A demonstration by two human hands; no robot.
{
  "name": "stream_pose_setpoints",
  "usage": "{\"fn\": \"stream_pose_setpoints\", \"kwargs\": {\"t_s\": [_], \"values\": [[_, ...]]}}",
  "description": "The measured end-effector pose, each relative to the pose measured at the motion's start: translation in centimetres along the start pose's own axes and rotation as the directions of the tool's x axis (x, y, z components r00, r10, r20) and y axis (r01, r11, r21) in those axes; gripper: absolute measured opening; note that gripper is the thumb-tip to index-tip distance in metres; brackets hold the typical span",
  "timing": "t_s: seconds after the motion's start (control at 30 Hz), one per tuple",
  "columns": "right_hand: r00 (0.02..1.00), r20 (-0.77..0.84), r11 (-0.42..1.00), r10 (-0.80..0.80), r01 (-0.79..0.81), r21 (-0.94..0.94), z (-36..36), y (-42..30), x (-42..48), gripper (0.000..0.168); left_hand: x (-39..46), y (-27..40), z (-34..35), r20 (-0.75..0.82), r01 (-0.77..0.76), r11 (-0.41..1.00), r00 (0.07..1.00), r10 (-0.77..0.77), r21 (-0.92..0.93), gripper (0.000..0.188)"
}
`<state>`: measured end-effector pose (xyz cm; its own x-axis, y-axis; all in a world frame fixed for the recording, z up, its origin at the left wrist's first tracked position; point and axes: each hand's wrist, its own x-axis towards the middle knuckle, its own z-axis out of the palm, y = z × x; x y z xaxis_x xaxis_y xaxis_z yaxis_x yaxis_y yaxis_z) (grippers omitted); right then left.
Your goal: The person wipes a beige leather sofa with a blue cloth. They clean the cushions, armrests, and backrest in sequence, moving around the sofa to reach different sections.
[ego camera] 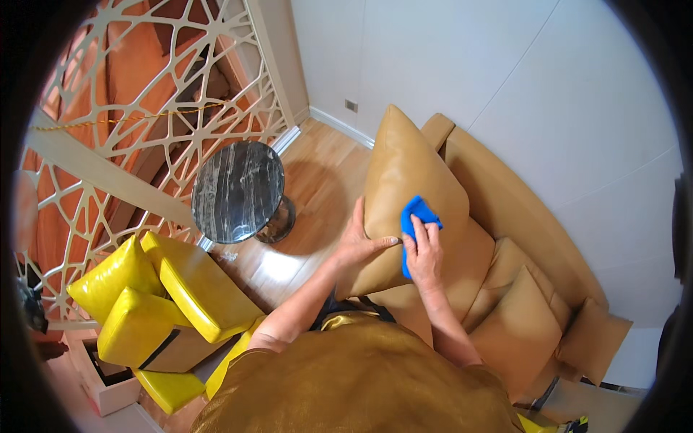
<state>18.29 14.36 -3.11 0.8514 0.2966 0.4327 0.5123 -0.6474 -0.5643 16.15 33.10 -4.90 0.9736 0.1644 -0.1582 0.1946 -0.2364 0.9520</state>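
Observation:
A large tan leather-look cushion (411, 162) stands tilted in front of me, one corner pointing up, against a tan sofa (503, 184). My left hand (360, 238) grips its near left edge, thumb across the face and fingers partly hidden around the side. In my right hand (425, 254) is a folded blue cloth (416, 208), pressed flat to the cushion's face right of the left thumb. More tan cushions (520, 319) lean along the sofa to the right.
At left stands a round black marbled table (238, 189) on a wooden floor (319, 189). A yellow armchair (200, 292) with loose yellow cushions (119, 276) is at lower left. Behind them rises a white lattice screen (178, 97); a pale wall (433, 59) backs the sofa.

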Motion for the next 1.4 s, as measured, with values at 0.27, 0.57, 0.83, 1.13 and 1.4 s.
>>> {"fn": "stream_pose_setpoints", "kwargs": {"t_s": [0.27,0.57,0.83,1.13,1.4], "values": [[0.988,-0.090,0.982,-0.123,0.108,-0.156,0.9,1.0,2.1,0.032,-0.7,-0.1,1.4,-0.020,0.033,0.994,0.999,-0.031,0.105,0.140],[0.987,-0.159,0.987,0.016,-0.041,-0.154,1.7,2.5,11.0,0.024,-0.6,-0.4,1.5,-0.048,0.046,0.990,0.998,-0.039,0.131,0.138],[0.885,0.187,0.879,-0.426,0.454,-0.147,0.9,0.4,2.4,0.026,-1.3,-0.6,1.7,-0.081,0.044,0.980,0.996,-0.029,0.193,0.137],[0.951,-0.136,0.923,-0.277,0.224,-0.312,2.7,2.9,13.0,0.025,-1.7,0.8,3.1,-0.170,0.045,0.974,0.985,-0.007,0.223,0.131],[0.873,0.212,0.891,-0.439,0.454,-0.025,1.9,0.1,4.8,0.021,-2.1,-0.1,3.3,-0.187,-0.010,0.983,0.981,0.045,0.184,0.133]]}}
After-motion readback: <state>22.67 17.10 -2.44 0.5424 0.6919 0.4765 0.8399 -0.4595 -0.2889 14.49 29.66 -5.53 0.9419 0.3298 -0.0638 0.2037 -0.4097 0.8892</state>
